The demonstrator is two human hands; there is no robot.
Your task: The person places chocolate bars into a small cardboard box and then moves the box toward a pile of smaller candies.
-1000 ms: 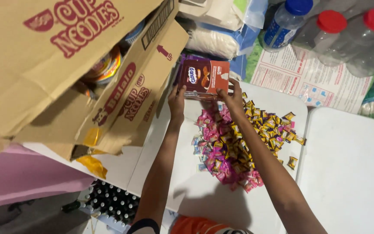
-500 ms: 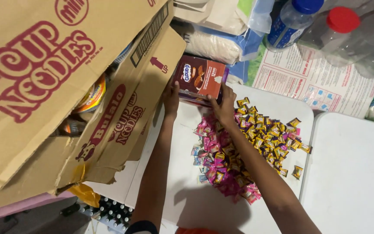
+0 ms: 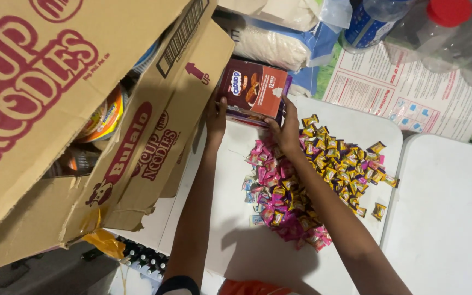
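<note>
My left hand (image 3: 216, 121) grips the left edge of a small brown snack box (image 3: 253, 90) at the far end of a white table (image 3: 350, 117). My right hand (image 3: 288, 127) holds the same box at its lower right corner. The box is tilted and sits just off the table surface. Right under my right forearm lies a heap of small wrapped candies, pink ones (image 3: 274, 191) nearer me and yellow ones (image 3: 340, 158) to the right.
A large open cardboard carton (image 3: 50, 98) with noodle cups inside looms on the left. Behind the box lie white sacks (image 3: 279, 46), clear bottles with a red cap (image 3: 449, 27) and a printed bag (image 3: 411, 93). A second white table (image 3: 449, 218) adjoins on the right.
Both hands stay on the brown box, which has shifted slightly left and nearer the carton. The view has swung, so the carton fills more of the left.
</note>
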